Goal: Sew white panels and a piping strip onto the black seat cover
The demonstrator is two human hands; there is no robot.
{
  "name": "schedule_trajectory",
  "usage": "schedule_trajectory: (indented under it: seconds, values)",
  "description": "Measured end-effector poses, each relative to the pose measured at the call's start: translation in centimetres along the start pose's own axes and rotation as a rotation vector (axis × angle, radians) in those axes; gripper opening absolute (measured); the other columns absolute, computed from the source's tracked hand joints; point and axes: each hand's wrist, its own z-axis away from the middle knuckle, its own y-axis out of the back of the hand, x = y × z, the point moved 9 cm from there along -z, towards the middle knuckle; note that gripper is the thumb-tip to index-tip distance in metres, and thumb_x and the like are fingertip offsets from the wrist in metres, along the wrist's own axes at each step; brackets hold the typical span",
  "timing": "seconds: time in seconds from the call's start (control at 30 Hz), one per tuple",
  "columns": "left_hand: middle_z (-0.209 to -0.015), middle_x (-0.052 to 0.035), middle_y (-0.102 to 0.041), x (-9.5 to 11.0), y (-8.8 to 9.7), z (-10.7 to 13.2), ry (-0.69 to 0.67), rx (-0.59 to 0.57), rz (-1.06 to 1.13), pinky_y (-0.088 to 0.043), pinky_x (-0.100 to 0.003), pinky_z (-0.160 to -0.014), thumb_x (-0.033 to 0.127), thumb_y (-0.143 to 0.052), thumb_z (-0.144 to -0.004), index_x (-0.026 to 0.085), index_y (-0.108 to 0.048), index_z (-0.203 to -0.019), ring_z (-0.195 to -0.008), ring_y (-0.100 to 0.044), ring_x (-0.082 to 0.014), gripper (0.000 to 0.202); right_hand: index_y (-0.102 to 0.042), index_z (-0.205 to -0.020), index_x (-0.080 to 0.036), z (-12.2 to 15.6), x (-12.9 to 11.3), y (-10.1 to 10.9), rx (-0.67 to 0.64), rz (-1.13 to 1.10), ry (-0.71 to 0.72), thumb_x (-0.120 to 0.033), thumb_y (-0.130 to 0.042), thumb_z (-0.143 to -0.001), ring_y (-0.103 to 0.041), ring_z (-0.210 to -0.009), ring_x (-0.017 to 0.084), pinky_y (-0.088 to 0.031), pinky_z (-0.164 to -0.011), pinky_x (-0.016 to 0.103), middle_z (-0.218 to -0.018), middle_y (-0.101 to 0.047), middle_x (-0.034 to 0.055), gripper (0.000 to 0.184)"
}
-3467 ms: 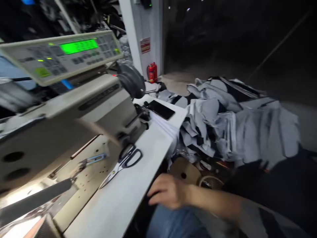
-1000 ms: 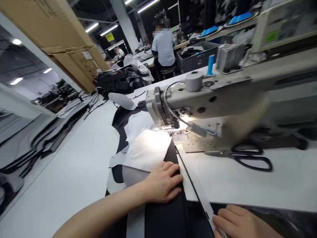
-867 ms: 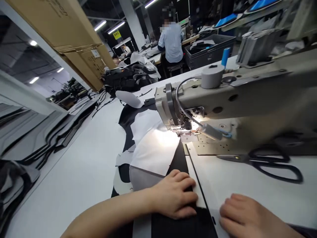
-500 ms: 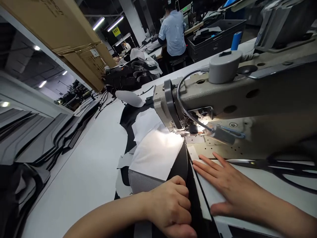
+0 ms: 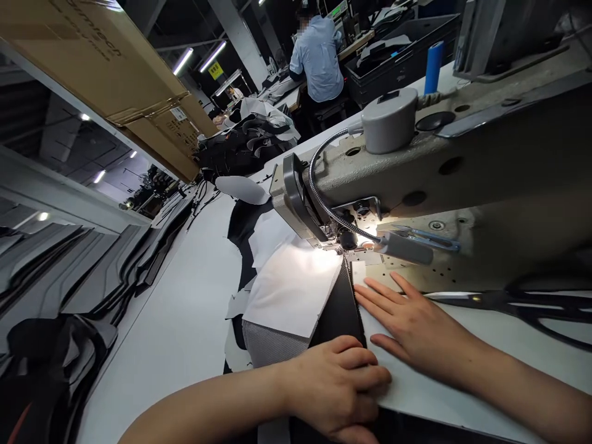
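Note:
My left hand (image 5: 340, 385) is curled over the black fabric (image 5: 337, 311) in front of the sewing machine, its fingers bent around the fabric near its right edge. The fingertips are partly hidden. My right hand (image 5: 409, 320) lies flat beside that edge, fingers stretched out, on the white tabletop just right of the black fabric. A white fabric piece (image 5: 289, 290) covers part of the black one, with grey mesh fabric (image 5: 272, 345) showing below it. The layers run under the lit needle area of the sewing machine (image 5: 365, 185).
Large black-handled scissors (image 5: 499, 302) lie right of my right hand. Stacked grey fabric panels (image 5: 97, 265) line the left side. Cardboard boxes (image 5: 124, 74) stand at upper left. A blue thread cone (image 5: 433, 68) stands behind the machine. A person in a light blue shirt (image 5: 317, 58) sits farther back.
My left hand has moved right along the fabric, and its fist has loosened into bent, slightly parted fingers. My right hand has shifted slightly left, still flat. The view has tilted a little.

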Motion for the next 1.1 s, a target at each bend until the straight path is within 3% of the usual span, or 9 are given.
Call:
schedule_trajectory:
  seconds: [0.17,0.27,0.33,0.5,0.63,0.7,0.87,0.97,1.1]
  values:
    - [-0.056,0.0002,-0.047,-0.1,3.0,1.3,-0.014,0.162,0.219,-0.03,-0.036,-0.091,0.051,-0.039,-0.091,0.018,-0.04,-0.05,-0.07,-0.045,-0.0155,0.052,-0.053,-0.123,-0.004,0.0,0.0,0.1,0.035,0.05,-0.049,-0.059,-0.061,-0.077,-0.043,-0.12,0.034,-0.038,-0.098,0.049,-0.13,-0.05,0.017,0.071]
    - [-0.047,0.0012,-0.037,-0.7,6.0,2.4,-0.007,0.346,0.326,-0.034,-0.035,-0.081,0.044,-0.033,-0.09,0.018,-0.027,-0.048,-0.058,-0.037,-0.0136,0.05,-0.062,-0.11,-0.016,-0.7,-0.2,0.4,-0.008,-0.093,-0.111,-0.058,-0.075,-0.062,-0.045,-0.12,0.032,-0.038,-0.101,0.046,-0.129,-0.053,0.01,0.065]
    - [-0.047,0.0014,-0.035,-1.0,6.6,2.6,-0.003,0.376,0.355,-0.035,-0.035,-0.077,0.039,-0.035,-0.087,0.018,-0.026,-0.048,-0.055,-0.034,-0.0133,0.045,-0.062,-0.108,-0.021,-1.5,-0.4,0.5,-0.06,-0.202,-0.12,-0.057,-0.078,-0.057,-0.045,-0.12,0.03,-0.035,-0.103,0.047,-0.128,-0.054,0.0054,0.065]
    - [-0.046,0.001,-0.039,-0.7,4.4,1.1,0.045,0.175,0.34,-0.037,-0.036,-0.079,0.038,-0.04,-0.087,0.019,-0.033,-0.048,-0.056,-0.033,-0.014,0.044,-0.06,-0.114,-0.017,-3.0,-0.1,-0.8,-0.207,-0.267,-0.109,-0.052,-0.07,-0.066,-0.039,-0.126,0.028,-0.02,-0.111,0.05,-0.123,-0.057,0.0071,0.06]
    - [-0.07,-0.0013,-0.06,-0.8,4.3,-0.4,0.066,-0.045,0.321,-0.039,-0.031,-0.089,0.035,-0.041,-0.09,0.017,-0.056,-0.068,-0.073,-0.05,-0.0141,0.032,-0.058,-0.119,-0.013,-3.0,-0.3,-1.5,-0.13,-0.228,-0.115,-0.057,-0.067,-0.068,-0.037,-0.127,0.03,-0.019,-0.11,0.051,-0.127,-0.054,0.0123,0.068]
    - [-0.095,-0.0038,-0.063,-2.6,4.9,-1.0,0.19,-0.146,0.213,-0.042,-0.03,-0.085,0.032,-0.04,-0.09,0.017,-0.061,-0.087,-0.085,-0.055,-0.0153,0.026,-0.06,-0.117,-0.01,-2.8,-0.6,-1.5,-0.065,-0.179,-0.129,-0.056,-0.066,-0.069,-0.039,-0.125,0.033,-0.019,-0.108,0.053,-0.125,-0.054,0.0168,0.067]
    - [-0.1,-0.0103,-0.06,-12.1,6.1,1.3,0.952,-0.385,-0.17,-0.048,-0.037,-0.07,0.037,-0.046,-0.084,0.014,-0.052,-0.114,-0.09,-0.058,-0.0273,0.038,-0.061,-0.116,-0.015,-2.7,-0.8,-1.7,-0.109,-0.22,-0.115,-0.053,-0.067,-0.066,-0.037,-0.127,0.033,-0.014,-0.107,0.058,-0.126,-0.054,0.0154,0.063]
    - [-0.107,-0.0117,-0.061,-13.8,4.7,2.2,1.044,-0.474,-0.149,-0.049,-0.038,-0.067,0.03,-0.047,-0.079,0.014,-0.033,-0.136,-0.089,-0.061,-0.0297,0.061,-0.057,-0.121,-0.021,-2.6,-0.2,-1.7,-0.168,-0.273,-0.109,-0.055,-0.067,-0.067,-0.032,-0.131,0.031,-0.011,-0.108,0.058,-0.128,-0.054,0.0102,0.065]
    - [-0.106,-0.011,-0.062,-13.8,3.5,2.2,1.025,-0.435,-0.2,-0.05,-0.037,-0.063,0.019,-0.043,-0.077,0.012,-0.021,-0.143,-0.082,-0.063,-0.0278,0.069,-0.055,-0.124,-0.02,-2.6,0.2,-1.6,-0.154,-0.265,-0.133,-0.054,-0.067,-0.066,-0.032,-0.131,0.031,-0.008,-0.109,0.059,-0.131,-0.051,0.0106,0.068]
